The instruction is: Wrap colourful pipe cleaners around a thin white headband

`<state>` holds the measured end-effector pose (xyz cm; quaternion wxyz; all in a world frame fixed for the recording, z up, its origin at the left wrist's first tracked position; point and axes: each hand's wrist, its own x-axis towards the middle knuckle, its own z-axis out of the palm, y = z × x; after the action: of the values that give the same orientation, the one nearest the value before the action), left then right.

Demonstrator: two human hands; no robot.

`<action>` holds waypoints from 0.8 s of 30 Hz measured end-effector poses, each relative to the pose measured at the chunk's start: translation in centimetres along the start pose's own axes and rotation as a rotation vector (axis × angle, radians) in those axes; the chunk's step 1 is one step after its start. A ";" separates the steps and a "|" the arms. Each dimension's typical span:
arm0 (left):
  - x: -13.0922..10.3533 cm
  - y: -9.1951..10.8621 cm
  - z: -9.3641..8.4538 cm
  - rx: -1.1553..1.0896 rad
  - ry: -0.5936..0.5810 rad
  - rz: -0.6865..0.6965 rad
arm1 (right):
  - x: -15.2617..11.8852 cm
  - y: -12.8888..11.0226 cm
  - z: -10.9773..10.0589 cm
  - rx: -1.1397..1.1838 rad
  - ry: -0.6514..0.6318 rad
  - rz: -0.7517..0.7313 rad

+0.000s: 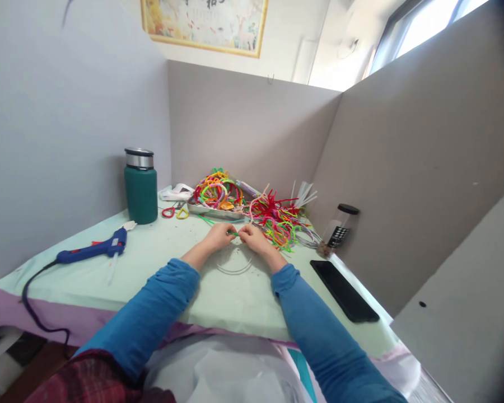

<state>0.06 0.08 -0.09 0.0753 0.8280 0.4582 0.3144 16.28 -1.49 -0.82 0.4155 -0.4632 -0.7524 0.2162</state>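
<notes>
My left hand [222, 235] and my right hand [252, 235] meet over the middle of the table, fingertips nearly touching. Both pinch a green pipe cleaner [234, 233], and a green length sticks out behind the left hand. Below the hands hangs or lies a thin pale wire hoop [234, 272]; its upper part is hidden by the hands. Behind them stands a metal tray [214, 212] heaped with colourful wrapped rings [218, 190]. Right of the tray lies a pile of red, green and pink pipe cleaners [277, 215].
A blue glue gun [96, 249] with a cord lies at left, near a green bottle [141, 187]. Red-handled [168, 212] and yellow-handled scissors [182, 214] lie by the tray. At right are a black phone [343, 291] and a clear, black-lidded bottle [339, 229]. Partitions enclose the table.
</notes>
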 end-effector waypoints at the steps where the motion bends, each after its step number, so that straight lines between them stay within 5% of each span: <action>1: 0.0 0.0 0.0 0.003 0.000 -0.001 | 0.0 0.0 0.0 -0.001 0.000 -0.001; 24: 0.0 -0.1 0.3 0.066 0.026 0.036 | 0.1 0.0 0.4 -0.131 0.052 -0.024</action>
<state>0.18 0.13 -0.38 0.0363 0.8340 0.4544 0.3109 15.90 -1.39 -1.03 0.4064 -0.4857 -0.7594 0.1495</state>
